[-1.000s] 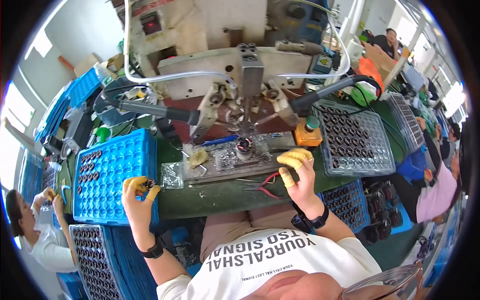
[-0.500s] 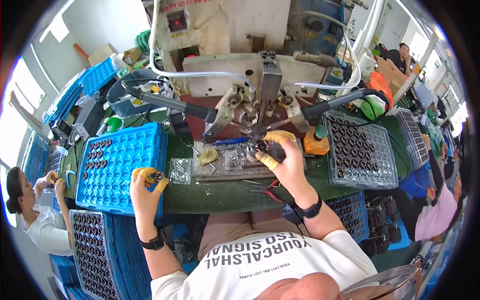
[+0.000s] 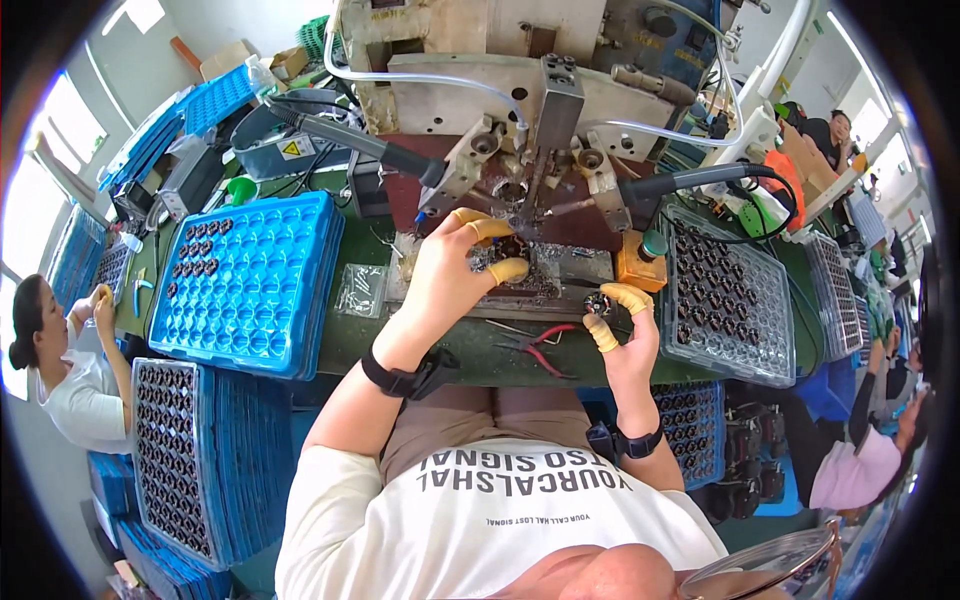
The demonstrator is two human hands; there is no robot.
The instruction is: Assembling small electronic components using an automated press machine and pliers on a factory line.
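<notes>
My left hand (image 3: 455,260) reaches to the middle of the machine, its yellow-covered thumb and forefinger closed round a small round black part (image 3: 512,248) with glints of metal. This part sits under the machine's upright metal tip (image 3: 537,190), between two slanted clamp-like arms; whether it touches the tip is hard to see. Nearer me and to the right, my right hand (image 3: 625,325) pinches a second small round black part (image 3: 597,303) in its covered fingertips, just above the bench's front area. The metal work block (image 3: 575,265) below the tip is strewn with bits.
To the left lies a blue tray (image 3: 250,310) partly filled with black parts; to the right, a clear tray (image 3: 730,300) holds many more. An orange pot (image 3: 640,265), red-handled pliers (image 3: 545,345) and a bag of pins (image 3: 360,290) are close by. Co-workers sit at both sides.
My left hand has moved from the blue tray to the machine with its part. My right hand has drawn back from under the tip, to the right and nearer me, holding a part.
</notes>
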